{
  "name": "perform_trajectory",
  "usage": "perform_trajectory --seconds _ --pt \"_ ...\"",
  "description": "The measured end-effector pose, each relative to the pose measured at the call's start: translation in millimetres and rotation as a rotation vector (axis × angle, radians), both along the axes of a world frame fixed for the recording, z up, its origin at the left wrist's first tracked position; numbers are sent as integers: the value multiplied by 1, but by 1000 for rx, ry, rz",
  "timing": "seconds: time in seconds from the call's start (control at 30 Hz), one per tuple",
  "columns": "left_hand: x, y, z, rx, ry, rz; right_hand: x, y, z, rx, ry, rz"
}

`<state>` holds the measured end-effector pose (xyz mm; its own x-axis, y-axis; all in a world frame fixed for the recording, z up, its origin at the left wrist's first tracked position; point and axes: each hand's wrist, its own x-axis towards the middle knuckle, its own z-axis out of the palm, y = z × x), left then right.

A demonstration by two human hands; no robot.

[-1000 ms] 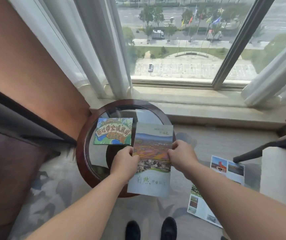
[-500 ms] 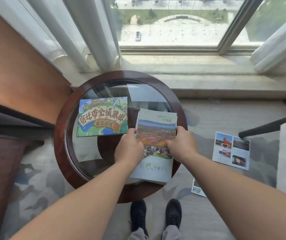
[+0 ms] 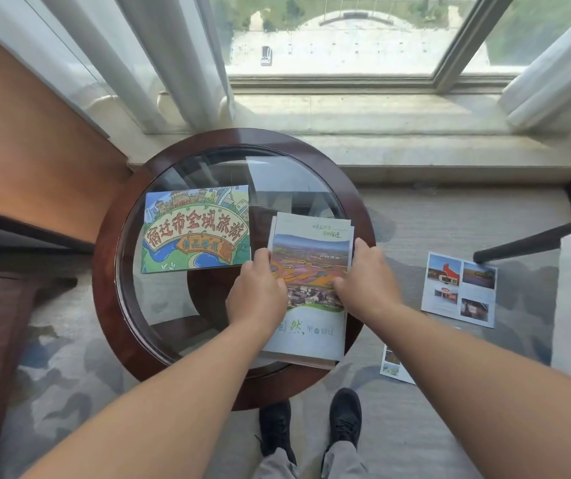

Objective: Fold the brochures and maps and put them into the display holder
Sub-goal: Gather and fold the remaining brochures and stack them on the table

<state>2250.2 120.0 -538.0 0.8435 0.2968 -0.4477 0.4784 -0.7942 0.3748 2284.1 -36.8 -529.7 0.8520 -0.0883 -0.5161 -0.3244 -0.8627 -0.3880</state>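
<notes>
Head view: round table, wood rim w/ glass top, sits at frame ctr below the window. Folded brochure, landscape photo on cover, is on the right half of the table, long side running up-down in frame, btm edge over the wood rim. Flat on the glass or a hair above it, can't tell. L hand grips its left edge, fingers curled at it. R hand grips the right edge, thumb on the cover. Hands apart, brochure between them. Map, cartoon cover w/ big red lettering, lies flat on the glass just left of the brochure, near the L hand. On the carpet at right: a leaflet w/ photos, and a 2nd leaflet partly hidden by the R arm. Black shoes at btm ctr. Curtains hang at upper left and upper right.
</notes>
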Motion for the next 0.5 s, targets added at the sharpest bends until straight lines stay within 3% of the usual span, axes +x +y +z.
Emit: perform_trajectory --seconds 0.13,0.27,0.5 --pt "3 -1 0 60 -111 -25 14 -10 0 -169 -88 315" --pt "21 -21 -9 85 -233 -186 34 -16 -7 -253 -54 592" --pt "35 -52 -52 260 -94 -389 37 -19 -23 -207 -16 674"
